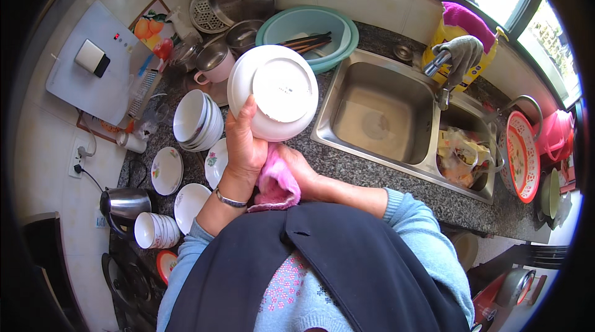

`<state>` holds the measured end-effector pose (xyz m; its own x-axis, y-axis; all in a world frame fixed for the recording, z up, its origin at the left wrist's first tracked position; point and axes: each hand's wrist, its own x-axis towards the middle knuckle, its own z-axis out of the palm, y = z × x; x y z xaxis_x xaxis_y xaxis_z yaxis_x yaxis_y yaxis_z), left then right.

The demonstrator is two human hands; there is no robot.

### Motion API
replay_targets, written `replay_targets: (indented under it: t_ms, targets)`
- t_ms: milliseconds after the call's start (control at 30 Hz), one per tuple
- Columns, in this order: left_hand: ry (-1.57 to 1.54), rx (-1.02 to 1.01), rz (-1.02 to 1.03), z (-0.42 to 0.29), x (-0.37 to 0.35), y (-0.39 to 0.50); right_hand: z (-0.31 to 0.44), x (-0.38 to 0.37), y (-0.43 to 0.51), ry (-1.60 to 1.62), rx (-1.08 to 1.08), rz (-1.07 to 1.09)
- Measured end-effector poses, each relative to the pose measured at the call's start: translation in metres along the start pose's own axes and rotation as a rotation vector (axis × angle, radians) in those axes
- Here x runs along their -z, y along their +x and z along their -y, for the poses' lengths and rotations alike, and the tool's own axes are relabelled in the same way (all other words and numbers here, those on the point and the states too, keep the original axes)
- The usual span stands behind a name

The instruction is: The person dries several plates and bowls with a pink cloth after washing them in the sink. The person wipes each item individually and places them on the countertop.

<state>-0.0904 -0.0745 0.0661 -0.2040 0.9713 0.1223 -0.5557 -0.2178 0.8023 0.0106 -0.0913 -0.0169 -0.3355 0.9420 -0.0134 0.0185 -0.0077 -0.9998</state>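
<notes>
A white ceramic bowl (279, 130) is tilted with its round foot facing the camera. My left hand (246, 144) grips its lower left rim, thumb on the underside. Below the bowl, my right hand (297, 169) holds a pink cloth (278, 183) bunched against the bowl's lower edge; the right fingertips are hidden. Just left of my hands stand a stack of white bowls (190, 116) and a white plate with a flower print (214, 162).
A steel double sink (381, 109) lies to the right, with plastic bags (460, 158) in its smaller basin. Behind are green basins (346, 25) with chopsticks (307, 44). A kettle (128, 202), small plates (166, 170) and stacked cups (155, 230) stand at the left.
</notes>
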Motion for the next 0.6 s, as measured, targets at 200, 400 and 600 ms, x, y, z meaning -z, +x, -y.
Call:
replay_targets:
  t_ms: [200,400,600]
  targets:
    - [0.000,-0.066,-0.091,-0.017,0.013,-0.007,-0.002,0.067,0.008,0.375,0.114,-0.472]
    - [0.119,0.058,0.036,0.007,0.014,-0.021,0.056,0.062,0.034,-0.366,0.435,-0.501]
    - [0.122,0.073,0.002,0.002,0.022,-0.019,0.054,0.061,0.006,-0.593,0.653,-0.083]
